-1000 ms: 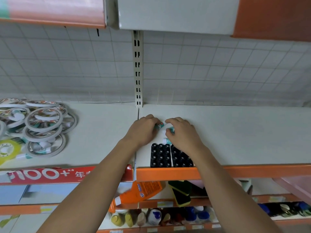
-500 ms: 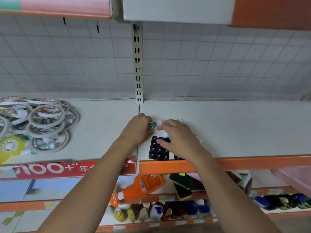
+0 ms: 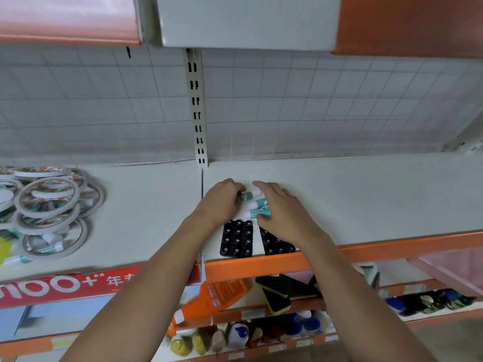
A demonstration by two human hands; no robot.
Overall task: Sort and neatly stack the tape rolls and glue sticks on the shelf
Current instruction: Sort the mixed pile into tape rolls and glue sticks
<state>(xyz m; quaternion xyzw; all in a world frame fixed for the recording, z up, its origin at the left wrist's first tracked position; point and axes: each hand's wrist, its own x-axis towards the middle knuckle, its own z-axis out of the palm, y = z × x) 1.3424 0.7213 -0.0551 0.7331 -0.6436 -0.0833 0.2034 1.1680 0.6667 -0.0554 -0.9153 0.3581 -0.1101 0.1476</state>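
Left hand [image 3: 222, 201] curled down on the white shelf [image 3: 366, 194], fingers bent against the left end of the rearmost glue stick [image 3: 247, 196]; whether actually gripping it, cannot tell. Right hand [image 3: 281, 207] flatter and more open, fingers extended, palm over the right ends of three small green-and-white glue sticks [image 3: 257, 208] lying side by side between the two hands; holding nothing visibly, thumb touching the nearest stick. Just in front of the sticks, two black studded mats [image 3: 236, 239] flat at the shelf's orange front edge [image 3: 392, 250], the right one partly under the right wrist. Well apart, far left on the neighbouring shelf section, a loose heap of white tape rolls [image 3: 47, 202] overlapping each other, with more glue sticks among them. Behind, a wire grid back panel [image 3: 313, 105] and slotted upright [image 3: 197, 108]. Below, an orange bottle [image 3: 214, 299] lying tilted.
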